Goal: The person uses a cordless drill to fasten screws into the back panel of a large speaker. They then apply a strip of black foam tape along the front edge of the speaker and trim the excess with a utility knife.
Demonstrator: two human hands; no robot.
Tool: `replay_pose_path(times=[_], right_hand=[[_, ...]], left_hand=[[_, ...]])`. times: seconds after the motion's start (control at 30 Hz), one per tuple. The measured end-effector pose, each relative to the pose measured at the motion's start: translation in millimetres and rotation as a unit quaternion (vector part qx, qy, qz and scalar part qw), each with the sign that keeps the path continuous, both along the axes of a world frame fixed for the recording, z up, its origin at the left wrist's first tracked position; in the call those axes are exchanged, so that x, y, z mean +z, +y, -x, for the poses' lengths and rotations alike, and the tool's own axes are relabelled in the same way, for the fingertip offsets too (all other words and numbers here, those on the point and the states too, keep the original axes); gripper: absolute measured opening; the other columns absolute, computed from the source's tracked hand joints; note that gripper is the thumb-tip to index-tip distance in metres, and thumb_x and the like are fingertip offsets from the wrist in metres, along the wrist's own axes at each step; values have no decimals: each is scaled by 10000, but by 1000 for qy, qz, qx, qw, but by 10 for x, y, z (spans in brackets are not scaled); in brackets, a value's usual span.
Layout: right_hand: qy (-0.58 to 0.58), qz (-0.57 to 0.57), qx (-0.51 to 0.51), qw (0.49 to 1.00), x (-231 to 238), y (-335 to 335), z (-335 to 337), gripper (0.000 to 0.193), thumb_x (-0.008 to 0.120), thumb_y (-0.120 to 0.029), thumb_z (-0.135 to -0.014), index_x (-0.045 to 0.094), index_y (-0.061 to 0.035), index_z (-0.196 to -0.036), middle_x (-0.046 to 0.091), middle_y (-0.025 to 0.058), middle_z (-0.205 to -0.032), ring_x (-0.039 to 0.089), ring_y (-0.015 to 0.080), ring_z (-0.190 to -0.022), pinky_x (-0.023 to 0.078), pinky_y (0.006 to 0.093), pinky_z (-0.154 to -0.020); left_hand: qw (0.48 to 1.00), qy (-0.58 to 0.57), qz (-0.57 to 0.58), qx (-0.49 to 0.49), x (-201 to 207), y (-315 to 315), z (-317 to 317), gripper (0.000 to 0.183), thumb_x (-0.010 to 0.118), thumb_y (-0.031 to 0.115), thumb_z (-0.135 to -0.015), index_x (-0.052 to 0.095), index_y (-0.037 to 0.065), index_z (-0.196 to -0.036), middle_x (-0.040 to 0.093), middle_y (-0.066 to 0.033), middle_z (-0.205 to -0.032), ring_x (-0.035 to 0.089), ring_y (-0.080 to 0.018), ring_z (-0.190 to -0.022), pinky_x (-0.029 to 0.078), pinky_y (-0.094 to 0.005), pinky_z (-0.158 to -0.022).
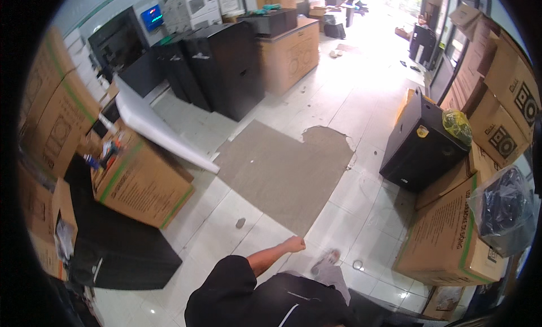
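Observation:
My left hand (pixel 294 244) is in front of my body, its forearm reaching across from a black short sleeve. The fingers are curled into a loose fist, and nothing shows in them. Beneath and beyond it lies a bare grey-brown patch of floor (pixel 282 174) among white tiles, with a ragged far edge. My right hand is not in view. One foot (pixel 327 258) steps on the tiles, just right of the left hand.
Cartons (pixel 144 183) and a black cabinet (pixel 121 242) stand at left, beside a leaning white foam sheet (pixel 158 132). Tall black cabinets (pixel 223 67) stand beyond. At right, a black speaker box (pixel 423 141) and a plastic-wrapped item (pixel 502 208) rest on cartons (pixel 440 236).

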State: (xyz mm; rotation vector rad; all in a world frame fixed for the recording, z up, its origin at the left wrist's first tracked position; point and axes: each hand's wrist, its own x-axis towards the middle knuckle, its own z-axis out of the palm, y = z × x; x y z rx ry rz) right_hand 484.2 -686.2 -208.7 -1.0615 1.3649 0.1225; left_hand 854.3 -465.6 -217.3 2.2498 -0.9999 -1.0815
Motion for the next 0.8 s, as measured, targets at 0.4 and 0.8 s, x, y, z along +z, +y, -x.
replay_pose_path(times=[0.4, 0.8], right_hand=[[12, 157, 228, 961, -412, -3768, -2773, 364, 678, -189, -873, 689, -28, -1199, 725, 136, -868, 682, 221, -707, 554, 370, -627], [-374, 547, -132, 737, 4424, -8631, -6986, 459, 662, -191, -977, 523, 13, -1364, 622, 33, -866, 547, 92, -702, 475, 250, -613]], left_hand=[[949, 148, -93, 263, -16, -1564, -2389, 412, 717, 349, -911, 714, 20, -1158, 753, -102, -1052, 727, -219, -846, 579, -356, -702], [957, 97, 1, 272, 634, -5088, -6950, 394, 747, 298, -901, 724, -38, -1104, 763, -115, -956, 719, -204, -834, 572, -360, -735]])
